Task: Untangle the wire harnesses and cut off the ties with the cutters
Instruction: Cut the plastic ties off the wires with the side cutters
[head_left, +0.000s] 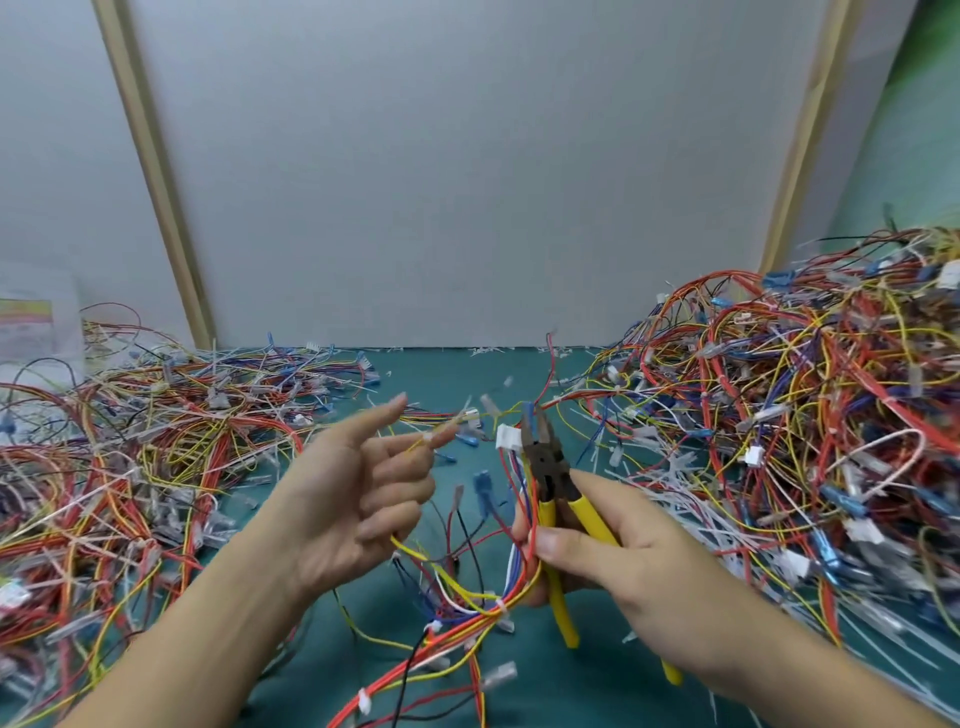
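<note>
My right hand (618, 561) grips the yellow-handled cutters (558, 499), with their dark jaws pointing up and away. The same hand also pins a bundle of red, blue, white and yellow wires (483, 597) against the handles. A white connector (506, 435) of that bundle stands just left of the jaws. A white tie (501, 605) wraps the bundle below my thumb. My left hand (358, 483) is raised at the left with its fingers spread. A thin yellow wire (415, 446) runs across its fingertips, and I cannot tell whether they pinch it.
A large heap of tangled harnesses (810, 405) fills the right side. A flatter spread of wires (130, 441) covers the left. Green mat (441, 374) shows between them. Cut white ties (670, 493) litter the mat by the right heap. A grey wall panel stands behind.
</note>
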